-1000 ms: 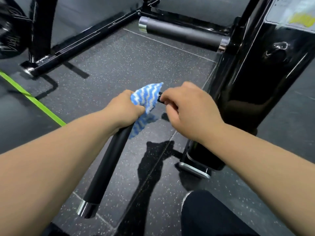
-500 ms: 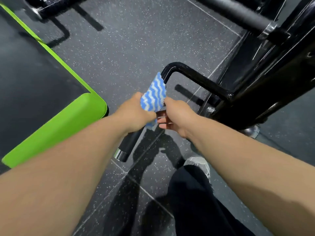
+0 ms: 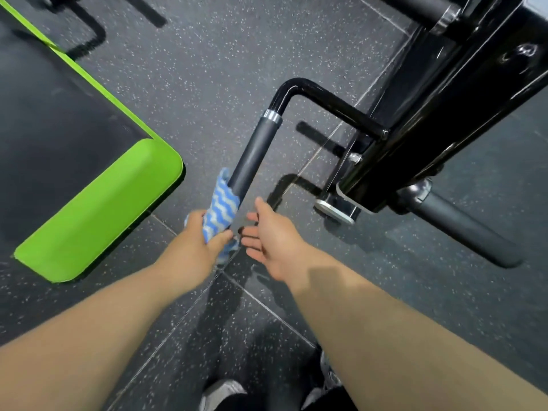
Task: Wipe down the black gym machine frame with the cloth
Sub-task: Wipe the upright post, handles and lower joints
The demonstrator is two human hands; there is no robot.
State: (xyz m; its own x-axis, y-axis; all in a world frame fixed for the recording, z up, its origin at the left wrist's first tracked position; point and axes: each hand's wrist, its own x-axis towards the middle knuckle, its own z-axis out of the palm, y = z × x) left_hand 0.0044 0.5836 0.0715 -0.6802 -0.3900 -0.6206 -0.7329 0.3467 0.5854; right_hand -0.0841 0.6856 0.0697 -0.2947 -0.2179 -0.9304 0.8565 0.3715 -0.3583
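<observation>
1. Locate pad point(image 3: 98, 209) at far left, green-edged, well apart from the work. Disregard.
2. Note left hand point(image 3: 192, 241): fingers and thumb curled round cloth point(image 3: 221, 206), clamping it onto the near end of grip point(image 3: 252, 155).
3. Confirm cloth position: wrapped round the lower end of the grip, with one tail hanging below the left hand.
4. Judge step in hand as wiping the grip at its near end. Upper length of grip, chrome collar point(image 3: 272, 115) and bent tube point(image 3: 311, 93) bare of cloth.
5. Note right hand point(image 3: 269, 235): fingers straight and spread, holding nothing, just beside the cloth. Contact with cloth or grip not discernible.
6. Locate frame point(image 3: 430, 114) at right, glossy black, joined to the tube. By judgement, most of the task remaining here.
7. Next move, as judged: hold the wrap tight and slide the cloth up the grip to the collar. Carry on round the bend and along the tube to the frame. Use right hand to gather the loose tail. Guard against the cloth slipping off the open end.
</observation>
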